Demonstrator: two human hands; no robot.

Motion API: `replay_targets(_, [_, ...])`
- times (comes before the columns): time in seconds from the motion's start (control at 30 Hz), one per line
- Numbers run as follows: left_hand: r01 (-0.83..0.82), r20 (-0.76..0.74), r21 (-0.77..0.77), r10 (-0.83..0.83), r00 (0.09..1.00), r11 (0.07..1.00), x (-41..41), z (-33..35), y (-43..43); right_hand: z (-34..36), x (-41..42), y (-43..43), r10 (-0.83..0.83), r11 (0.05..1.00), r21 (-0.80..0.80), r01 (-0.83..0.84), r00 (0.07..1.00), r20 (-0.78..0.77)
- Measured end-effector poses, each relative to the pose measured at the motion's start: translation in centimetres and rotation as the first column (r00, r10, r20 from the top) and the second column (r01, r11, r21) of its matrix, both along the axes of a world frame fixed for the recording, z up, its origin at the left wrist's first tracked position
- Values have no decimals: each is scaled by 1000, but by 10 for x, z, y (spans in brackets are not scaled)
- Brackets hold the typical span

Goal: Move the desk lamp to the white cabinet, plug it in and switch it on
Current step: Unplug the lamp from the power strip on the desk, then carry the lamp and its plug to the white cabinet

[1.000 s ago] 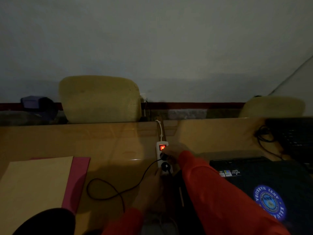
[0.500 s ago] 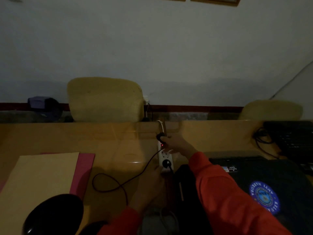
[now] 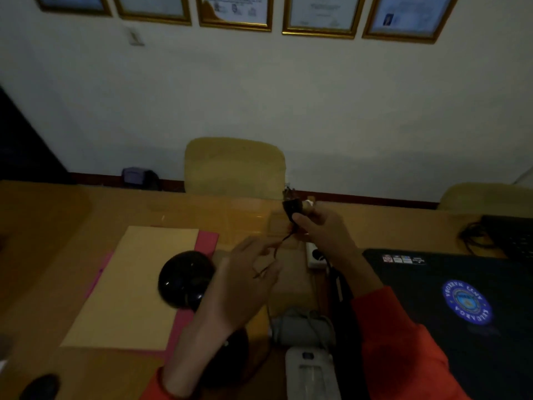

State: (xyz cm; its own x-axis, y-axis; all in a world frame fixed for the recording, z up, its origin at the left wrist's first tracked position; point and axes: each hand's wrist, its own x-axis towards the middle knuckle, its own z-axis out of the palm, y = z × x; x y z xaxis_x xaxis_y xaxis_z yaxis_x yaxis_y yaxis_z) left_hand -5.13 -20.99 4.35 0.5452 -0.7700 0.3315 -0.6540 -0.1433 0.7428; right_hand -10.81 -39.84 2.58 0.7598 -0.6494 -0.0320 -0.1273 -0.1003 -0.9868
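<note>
The desk lamp's round black head (image 3: pixel 184 280) sits low on the wooden table (image 3: pixel 57 215), over the tan folder. My right hand (image 3: pixel 323 229) is shut on the lamp's black plug (image 3: pixel 292 208), held up in the air above the white power strip (image 3: pixel 313 255). The thin black cord (image 3: pixel 278 246) runs down from the plug across my left hand (image 3: pixel 245 284), whose fingers curl loosely around it. The white cabinet is out of view.
A tan folder (image 3: pixel 129 287) lies on pink paper at the left. A black laptop (image 3: pixel 461 307) with a blue round sticker fills the right. A white device (image 3: pixel 311 370) lies at the near edge. Yellow chairs (image 3: pixel 233 166) stand behind the table.
My right hand has pulled the plug out of the power strip and lifted it. My left hand has come up to the cord. The view has tilted up and the lamp head shows more.
</note>
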Motion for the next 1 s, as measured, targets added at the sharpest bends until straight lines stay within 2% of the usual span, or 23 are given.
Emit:
replay_targets(0.2, [-221,-24,-131,219,975,966,-10,3,100,13,-33,68,-38,997,75,29,993,111])
replay_targets(0.27, [-319,-97,-151,307,947,936,-17,-13,127,7,-42,90,-69,991,121,53,989,133])
replay_targets(0.33, [-420,-238,-93,390,890,903,-26,-35,147,-3,-51,108,-93,984,165,68,985,146])
replay_targets(0.43, [-457,-475,143,466,747,878,-35,-70,163,-18,-64,133,-93,973,224,60,986,141])
replay_targets(0.53, [-351,-642,270,439,629,897,-36,-94,151,-30,-76,151,-88,960,277,49,988,130])
replay_targets(0.67, [-322,-695,308,443,566,895,-30,-106,117,-33,-90,166,-87,962,269,45,985,146])
replay_targets(0.73, [-310,-754,272,402,520,911,-28,-106,105,-30,-95,171,-88,965,259,44,984,158])
replay_targets(0.8, [-325,-822,160,308,479,932,-26,-105,97,-28,-100,172,-88,965,259,44,982,164])
replay_targets(0.9, [-352,-840,69,245,485,934,-21,-105,88,-27,-107,169,-75,968,248,34,984,160])
replay_targets(1.0, [-370,-869,41,216,445,928,-16,-102,80,-28,-111,161,-63,972,234,25,986,156])
